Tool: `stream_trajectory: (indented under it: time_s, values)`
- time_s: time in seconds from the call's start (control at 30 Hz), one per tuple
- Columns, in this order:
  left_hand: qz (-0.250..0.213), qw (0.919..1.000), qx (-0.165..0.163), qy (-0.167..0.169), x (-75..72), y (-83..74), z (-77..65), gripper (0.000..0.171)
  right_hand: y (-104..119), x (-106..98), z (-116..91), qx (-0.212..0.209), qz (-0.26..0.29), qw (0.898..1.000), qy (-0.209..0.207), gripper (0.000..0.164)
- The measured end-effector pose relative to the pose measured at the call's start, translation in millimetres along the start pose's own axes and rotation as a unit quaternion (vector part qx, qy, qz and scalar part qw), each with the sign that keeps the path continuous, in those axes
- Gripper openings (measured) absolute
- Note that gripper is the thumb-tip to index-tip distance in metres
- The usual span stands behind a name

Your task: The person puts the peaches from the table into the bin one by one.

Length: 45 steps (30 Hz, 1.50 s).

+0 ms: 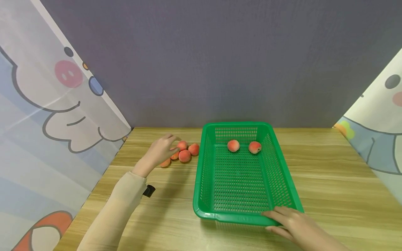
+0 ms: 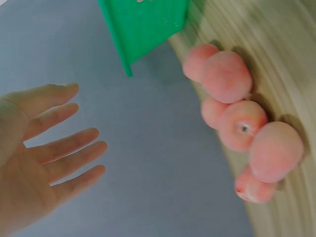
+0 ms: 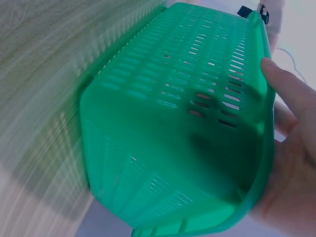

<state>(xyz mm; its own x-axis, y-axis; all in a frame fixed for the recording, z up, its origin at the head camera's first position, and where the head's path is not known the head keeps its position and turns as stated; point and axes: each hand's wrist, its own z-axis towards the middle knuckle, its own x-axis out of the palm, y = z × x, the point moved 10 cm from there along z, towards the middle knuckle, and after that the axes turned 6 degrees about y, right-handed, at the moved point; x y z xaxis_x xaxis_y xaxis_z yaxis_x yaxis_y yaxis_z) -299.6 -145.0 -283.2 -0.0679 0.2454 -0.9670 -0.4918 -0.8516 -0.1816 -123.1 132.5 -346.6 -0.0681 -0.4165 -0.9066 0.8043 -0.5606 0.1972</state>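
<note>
My left hand (image 1: 161, 150) hovers over a cluster of peaches on the table, its fingers spread and nothing between them. The left wrist view shows that hand (image 2: 54, 148) apart from the peaches, among them a front peach (image 2: 276, 152) and one with its stem hollow showing (image 2: 242, 126). With my right hand (image 1: 292, 223) I grip the near right corner of the green plastic basket (image 1: 238, 219), fingers over the rim and thumb (image 3: 289, 84) outside. Two peaches, one on the left (image 1: 233, 145) and one on the right (image 1: 255, 147), lie at the basket's far end.
The wooden table (image 1: 329, 181) extends on both sides of the basket. A grey wall (image 1: 220, 62) rises behind it, and cartoon-printed curtains (image 1: 41, 115) flank the table. A black band (image 1: 149, 190) shows at my left wrist.
</note>
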Motion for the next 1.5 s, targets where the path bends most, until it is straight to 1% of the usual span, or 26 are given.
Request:
stream_trajectory:
  time_s: [0.2, 0.37, 0.47, 0.6, 0.77, 0.9, 1.0, 1.1, 1.23, 1.5]
  values:
    - [-0.018, 0.9994, -0.024, 0.019, 11.1, 19.6, -9.3, 0.033, 0.7, 0.5, -0.1, -0.007, 0.005, 1.000, -0.001, 0.031]
    - [-0.016, 0.9984, -0.047, 0.026, 20.0, 35.3, -16.4, 0.036, 0.4, 0.5, -0.3, -0.004, 0.005, 1.000, 0.002, 0.031]
    - [-0.019, 0.9975, -0.060, 0.033, 26.2, 43.9, -20.1, 0.035, 0.3, 0.4, -0.4, -0.003, 0.006, 1.000, 0.003, 0.031]
    - [-0.025, 0.9963, -0.071, 0.043, 33.7, 53.0, -24.5, 0.034, 0.3, 0.3, -0.3, -0.003, 0.007, 1.000, 0.002, 0.031]
    - [-0.044, 0.9939, -0.084, 0.056, 44.2, 64.7, -28.4, 0.035, 0.9, -0.5, 0.0, -0.005, 0.006, 1.000, -0.001, 0.030]
    - [-0.051, 0.9924, -0.096, 0.058, 50.9, 73.8, -30.5, 0.033, 1.1, -0.9, 0.1, -0.005, 0.003, 1.000, -0.003, 0.030]
    - [-0.048, 0.9928, -0.095, 0.054, 54.0, 78.0, -31.8, 0.032, 0.9, -0.6, -0.1, -0.004, 0.002, 1.000, -0.001, 0.030]
    - [-0.046, 0.9940, -0.087, 0.047, 56.3, 80.4, -31.9, 0.029, 0.8, -0.3, -0.2, -0.003, 0.003, 1.000, 0.001, 0.031]
    - [-0.043, 0.9947, -0.081, 0.046, 60.5, 83.1, -31.4, 0.028, 0.9, -0.1, 0.4, 0.000, 0.001, 1.000, 0.004, 0.031]
    - [-0.017, 0.9929, -0.101, 0.061, 74.4, 97.2, -29.2, 0.032, 1.2, -0.3, 0.9, 0.002, -0.003, 1.000, 0.001, 0.031]
